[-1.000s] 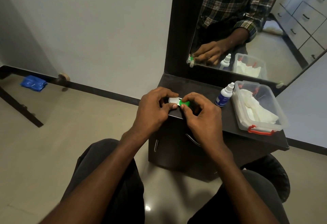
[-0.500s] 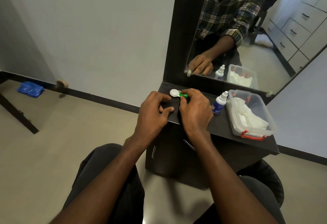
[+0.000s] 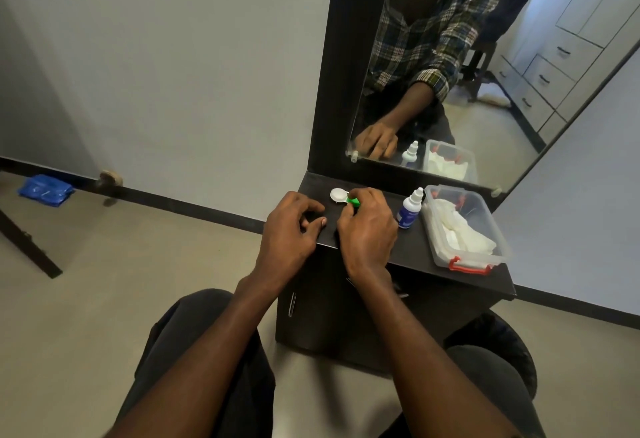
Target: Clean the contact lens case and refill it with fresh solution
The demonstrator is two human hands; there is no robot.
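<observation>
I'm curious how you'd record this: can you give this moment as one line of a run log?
stage: handling case | right hand: grips green end of lens case on cabinet top | left hand: holds nothing | solution bottle: upright, untouched

A pale grey wall [image 3: 166, 67] meets a beige tiled floor [image 3: 104, 299] along a dark skirting strip [image 3: 194, 204], with a dark cabinet [image 3: 346, 327] under a dark-framed mirror [image 3: 519, 98] that reflects white drawers [image 3: 554, 67].

hands [image 3: 291, 230] 2 | lens case [image 3: 338, 194] 1 | solution bottle [image 3: 409, 211] 1 | plastic box [image 3: 465, 257] 1
</observation>
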